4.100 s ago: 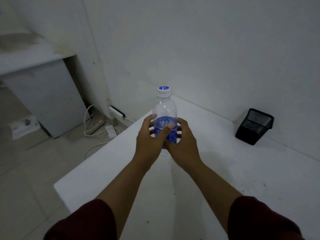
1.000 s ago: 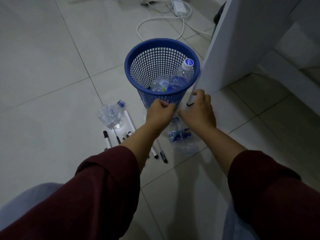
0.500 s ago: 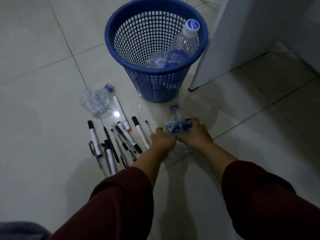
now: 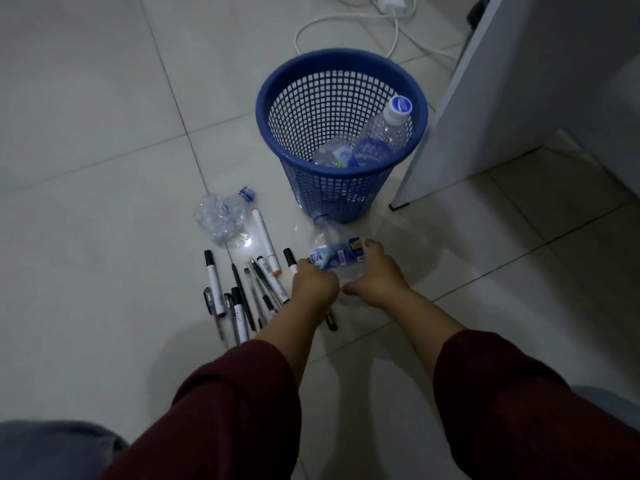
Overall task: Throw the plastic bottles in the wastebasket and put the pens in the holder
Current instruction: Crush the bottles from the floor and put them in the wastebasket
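My left hand (image 4: 314, 281) and my right hand (image 4: 376, 275) both grip a clear plastic bottle (image 4: 334, 252) with a blue-and-white label, just in front of the blue mesh wastebasket (image 4: 277, 98). Its neck points toward the basket. Inside the basket lie a white-capped bottle (image 4: 388, 128) and a crushed one (image 4: 332, 155). A crumpled bottle (image 4: 221, 220) lies on the tiles to the left. Several pens and markers (image 4: 242, 289) are spread on the floor left of my hands. No pen holder is in view.
A white desk panel (image 4: 485, 98) stands right of the basket. White cables and an adapter (image 4: 391, 1) trail on the tiles behind it. Bare floor tiles (image 4: 86, 168) stretch to the left.
Four seconds ago both hands held a white-capped bottle over the desk; that bottle now lies in the basket. In the last half second both hands closed on the labelled floor bottle.
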